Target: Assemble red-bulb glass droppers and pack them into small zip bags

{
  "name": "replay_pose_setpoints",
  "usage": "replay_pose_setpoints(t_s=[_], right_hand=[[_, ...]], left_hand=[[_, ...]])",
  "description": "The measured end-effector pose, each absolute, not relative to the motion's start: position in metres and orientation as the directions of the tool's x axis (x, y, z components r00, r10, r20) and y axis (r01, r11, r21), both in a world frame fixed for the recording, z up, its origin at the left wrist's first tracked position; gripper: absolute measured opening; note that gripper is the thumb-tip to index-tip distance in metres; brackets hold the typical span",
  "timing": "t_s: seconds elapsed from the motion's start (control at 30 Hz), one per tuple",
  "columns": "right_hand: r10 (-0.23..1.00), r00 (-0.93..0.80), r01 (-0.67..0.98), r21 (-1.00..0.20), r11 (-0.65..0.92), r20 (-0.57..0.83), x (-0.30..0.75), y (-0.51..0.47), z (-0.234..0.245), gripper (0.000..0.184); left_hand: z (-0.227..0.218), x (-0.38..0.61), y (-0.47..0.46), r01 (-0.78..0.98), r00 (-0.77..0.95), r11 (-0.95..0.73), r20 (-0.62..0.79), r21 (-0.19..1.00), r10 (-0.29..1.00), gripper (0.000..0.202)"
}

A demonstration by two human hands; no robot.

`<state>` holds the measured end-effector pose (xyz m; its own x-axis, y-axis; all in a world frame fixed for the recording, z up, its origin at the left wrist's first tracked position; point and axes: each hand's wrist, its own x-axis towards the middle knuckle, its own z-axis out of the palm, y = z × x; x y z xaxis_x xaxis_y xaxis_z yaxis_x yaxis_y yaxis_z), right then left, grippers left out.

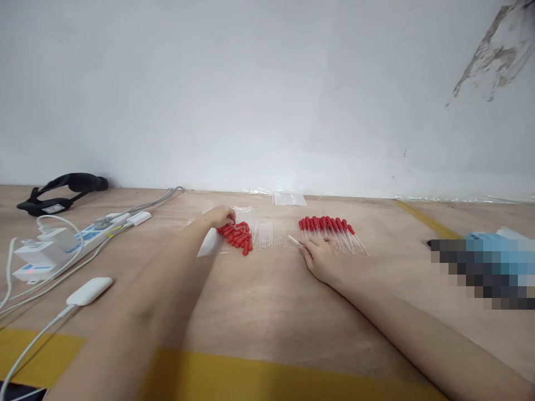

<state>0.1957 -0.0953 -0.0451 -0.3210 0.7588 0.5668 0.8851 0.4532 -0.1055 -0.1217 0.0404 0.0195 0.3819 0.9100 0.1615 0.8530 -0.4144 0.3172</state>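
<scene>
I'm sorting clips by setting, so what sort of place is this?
Probably an improvised workbench against a wall: the wooden tabletop is marked with yellow strips, a power strip has adapters plugged in, and loose red bulbs lie beside clear tubes.

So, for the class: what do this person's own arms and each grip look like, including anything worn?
The left arm and right arm are bare where they show: no sleeve, watch or bracelet is visible. The left grip and right grip are ungloved human hands. Rings would be too small to tell.
</scene>
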Motion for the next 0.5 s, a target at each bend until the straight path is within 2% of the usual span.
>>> replay_pose_setpoints(t_s=[0.17,0.2,0.27,0.33,0.4,0.5], right_hand=[[0.751,-0.324,0.879,-0.111,0.464,0.576,0.195,-0.095,-0.045,0.021],[0.748,-0.327,0.874,-0.116,0.472,0.578,0.195,-0.095,-0.045,0.020],[0.738,-0.334,0.863,-0.125,0.490,0.586,0.195,-0.095,-0.046,0.019],[0.731,-0.343,0.853,-0.129,0.505,0.590,0.195,-0.096,-0.046,0.019],[0.724,-0.358,0.845,-0.126,0.520,0.590,0.194,-0.097,-0.046,0.017],[0.710,-0.383,0.829,-0.119,0.546,0.591,0.192,-0.101,-0.045,0.016]], left_hand=[[0.024,-0.115,0.016,0.824,0.238,-0.407,0.410,0.395,0.880,0.018],[0.023,-0.110,0.007,0.796,0.207,-0.425,0.466,0.432,0.860,0.023],[0.014,-0.095,-0.016,0.622,0.152,-0.518,0.558,0.587,0.816,0.030],[0.001,-0.075,-0.041,0.452,0.205,-0.537,0.503,0.712,0.840,0.030],[-0.015,-0.054,-0.065,0.323,0.265,-0.455,0.382,0.830,0.885,0.026],[-0.032,-0.031,-0.089,0.228,0.278,-0.360,0.294,0.904,0.914,0.022]])
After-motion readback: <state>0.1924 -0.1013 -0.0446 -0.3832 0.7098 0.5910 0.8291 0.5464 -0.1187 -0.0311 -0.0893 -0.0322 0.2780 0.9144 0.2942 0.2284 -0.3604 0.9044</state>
